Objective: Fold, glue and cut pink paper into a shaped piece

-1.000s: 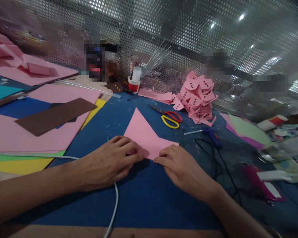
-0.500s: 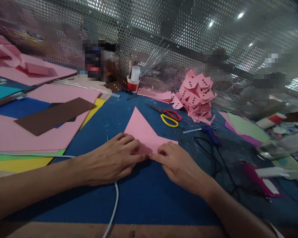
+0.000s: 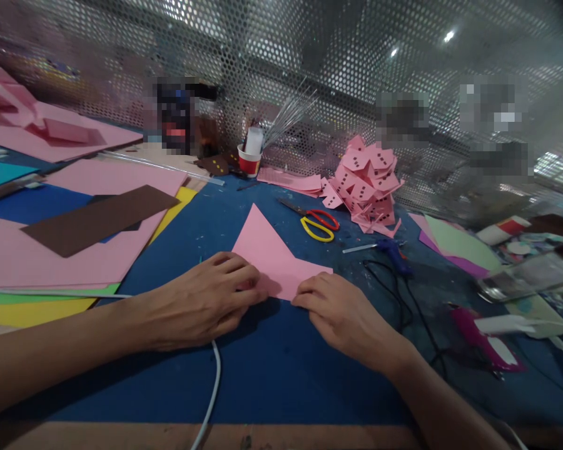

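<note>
A folded sheet of pink paper (image 3: 269, 256) lies on the blue tabletop in front of me, one pointed corner aimed away from me. My left hand (image 3: 216, 294) rests at its left near edge, fingers curled and thumb tip pressed to the paper. At the right near edge, my right hand (image 3: 333, 306) pinches the paper between thumb and fingers. A stretch of the near edge shows between the two hands. Beyond the paper lie scissors (image 3: 318, 225) with one red and one yellow handle.
At the back stands a pink folded-paper stack (image 3: 366, 181) with dark dots, near a paper cup (image 3: 249, 161) of tools. A glue gun (image 3: 394, 256) with a black cord lies right. Coloured sheets and a brown strip (image 3: 98, 219) lie left. A white cable (image 3: 211, 394) passes under my left arm.
My hands have moved apart along the paper's near edge, the left one leftward and the right one slightly right. More of that edge shows between them.
</note>
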Tool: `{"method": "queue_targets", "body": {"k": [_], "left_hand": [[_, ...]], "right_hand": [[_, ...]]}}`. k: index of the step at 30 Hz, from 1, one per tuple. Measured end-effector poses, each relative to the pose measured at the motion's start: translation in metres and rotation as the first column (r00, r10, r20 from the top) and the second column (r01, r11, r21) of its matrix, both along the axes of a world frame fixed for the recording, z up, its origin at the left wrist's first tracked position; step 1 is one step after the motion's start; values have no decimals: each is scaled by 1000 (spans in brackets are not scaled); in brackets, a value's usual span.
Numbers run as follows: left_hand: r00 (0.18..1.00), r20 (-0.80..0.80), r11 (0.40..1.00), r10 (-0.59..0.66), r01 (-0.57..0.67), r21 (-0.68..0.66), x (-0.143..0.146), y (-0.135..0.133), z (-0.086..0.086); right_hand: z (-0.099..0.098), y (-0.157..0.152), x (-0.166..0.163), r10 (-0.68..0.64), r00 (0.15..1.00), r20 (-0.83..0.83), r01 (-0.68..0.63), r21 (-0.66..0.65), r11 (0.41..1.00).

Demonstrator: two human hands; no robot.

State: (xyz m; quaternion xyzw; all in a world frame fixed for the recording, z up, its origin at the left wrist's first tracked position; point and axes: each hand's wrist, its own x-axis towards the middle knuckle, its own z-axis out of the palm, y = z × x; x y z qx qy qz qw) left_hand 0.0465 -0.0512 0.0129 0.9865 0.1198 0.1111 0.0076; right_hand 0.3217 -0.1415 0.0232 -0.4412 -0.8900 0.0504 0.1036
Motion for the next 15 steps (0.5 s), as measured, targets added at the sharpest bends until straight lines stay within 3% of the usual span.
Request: {"method": "queue_targets", "body": {"k": [15], "left_hand": [[990,141,993,-1,18,-120,-8,5,-1]], "right_hand": [[6,-1,4,-6,997,-79,10,42,999]]}}
